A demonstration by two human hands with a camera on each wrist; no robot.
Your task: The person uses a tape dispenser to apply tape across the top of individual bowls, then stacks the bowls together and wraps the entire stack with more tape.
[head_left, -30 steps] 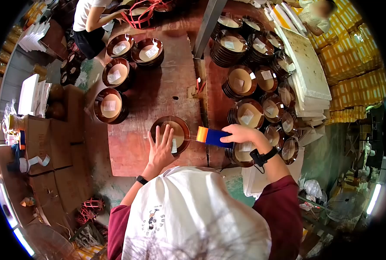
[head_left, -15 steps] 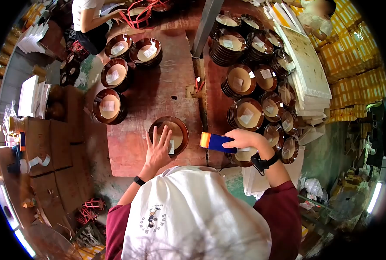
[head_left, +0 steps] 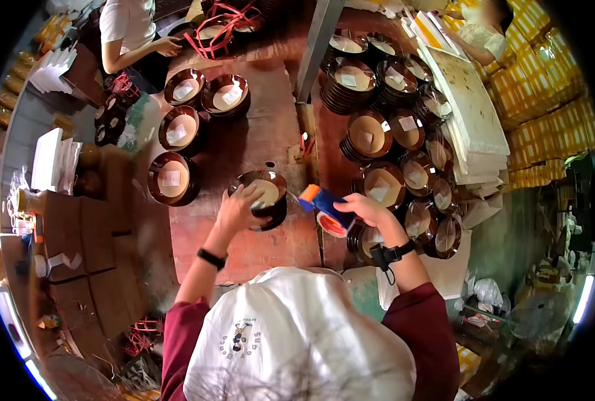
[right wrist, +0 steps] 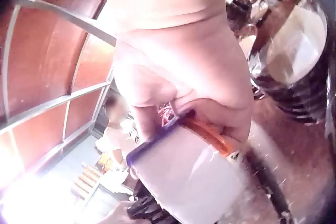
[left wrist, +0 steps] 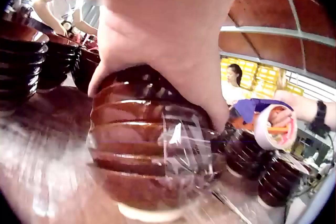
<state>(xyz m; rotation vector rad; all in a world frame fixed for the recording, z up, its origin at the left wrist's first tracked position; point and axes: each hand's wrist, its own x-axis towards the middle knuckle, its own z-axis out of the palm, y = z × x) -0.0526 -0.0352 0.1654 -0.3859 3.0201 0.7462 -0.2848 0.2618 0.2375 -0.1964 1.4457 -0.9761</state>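
Observation:
A stack of glossy brown bowls (head_left: 275,212) stands tilted on the reddish table, its pale inside facing up. My left hand (head_left: 237,208) grips it from above, thumb and fingers spread over the edge; in the left wrist view, clear shiny tape (left wrist: 184,142) lies along the side of the ribbed stack (left wrist: 123,142). To the right, my right hand (head_left: 369,210) holds a blue and orange tape dispenser (head_left: 328,200) just above the table, close beside the stack. The white tape roll (right wrist: 189,174) fills the lower part of the right wrist view.
Several bowl stacks (head_left: 170,178) line the table's left side, and more wrapped stacks (head_left: 383,184) crowd the right. A grey post (head_left: 319,50) rises at the back. White foam boards (head_left: 468,110) lie beyond the right stacks. Another person (head_left: 129,33) works at the far left.
My left hand has gone from lying flat over the bowls to gripping the stack's edge, and the stack has tilted. The dispenser has turned, so its roll now shows.

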